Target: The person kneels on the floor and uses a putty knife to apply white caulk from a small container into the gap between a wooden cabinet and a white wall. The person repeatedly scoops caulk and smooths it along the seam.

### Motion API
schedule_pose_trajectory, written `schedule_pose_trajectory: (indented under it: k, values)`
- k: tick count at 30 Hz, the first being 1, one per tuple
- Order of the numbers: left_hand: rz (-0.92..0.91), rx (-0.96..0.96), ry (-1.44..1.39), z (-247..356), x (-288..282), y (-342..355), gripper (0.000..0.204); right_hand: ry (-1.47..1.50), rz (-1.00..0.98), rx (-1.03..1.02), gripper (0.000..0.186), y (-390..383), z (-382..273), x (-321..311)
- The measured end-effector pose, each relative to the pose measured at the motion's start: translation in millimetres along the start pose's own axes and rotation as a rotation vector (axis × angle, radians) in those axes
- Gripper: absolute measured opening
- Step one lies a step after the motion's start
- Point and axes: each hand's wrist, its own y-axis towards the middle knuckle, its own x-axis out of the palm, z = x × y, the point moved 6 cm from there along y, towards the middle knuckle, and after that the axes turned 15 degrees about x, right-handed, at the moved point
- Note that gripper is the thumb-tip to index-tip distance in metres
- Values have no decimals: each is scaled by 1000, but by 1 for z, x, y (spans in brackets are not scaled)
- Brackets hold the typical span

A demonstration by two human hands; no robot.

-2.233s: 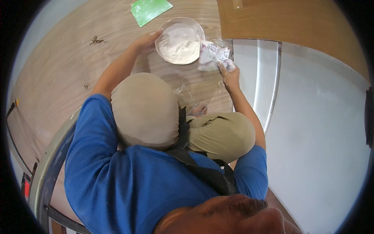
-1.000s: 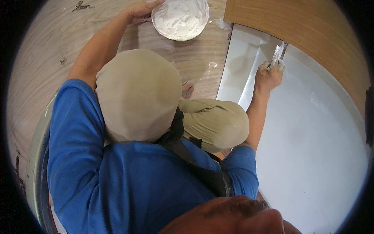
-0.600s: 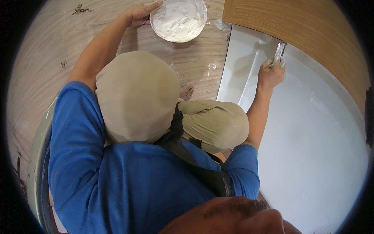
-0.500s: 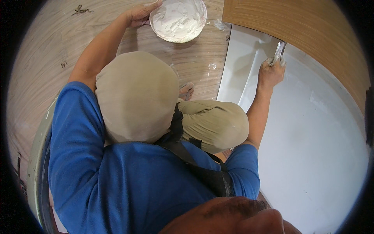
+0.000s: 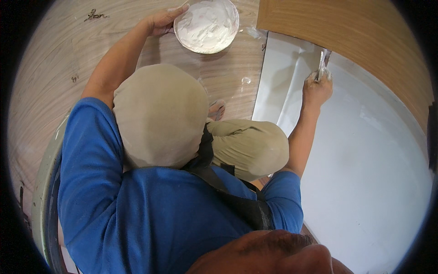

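My left hand (image 5: 163, 22) grips the left rim of a round bowl (image 5: 177, 35), the thumb hooked over its edge. Thick white paste (image 5: 207, 27) with a rough, scooped surface fills the bowl. Out to the right, my right hand (image 5: 318, 86) is closed round a narrow, paste-smeared putty knife (image 5: 324, 59). Its far end lies just below the lower edge of a wood-grain panel (image 5: 328, 20), by a white surface (image 5: 360, 137). I cannot tell whether the blade touches the panel. White smears coat the fingers of this hand.
Wood-grain boards (image 5: 109, 41) spread under and left of the bowl, with white smudges and dark scribbles. My bent knees (image 5: 159, 114) lie between my arms. A pale, curved rim (image 5: 48, 182) stands at the far left, beside my left sleeve. A dark object (image 5: 432, 137) sits at the right edge.
The bowl and my left hand sit slightly lower and further left in the picture. My right hand with the putty knife has shifted slightly left. Both grips stay the same.
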Motion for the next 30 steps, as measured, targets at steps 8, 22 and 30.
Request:
schedule_pose_trajectory:
  k: [8, 22, 30]
  values:
    - [41, 26, -22, -1, -3, -2, 73, 56, 74, -52, 4, 2, -6, -5]
    - [48, 33, -45, -2, -6, -2, 77, 37, -6, 16, 13, 3, 2, -4]
    - [57, 25, -40, 0, -2, 0, 74, 1, -20, 36, 15, 1, 9, 0]
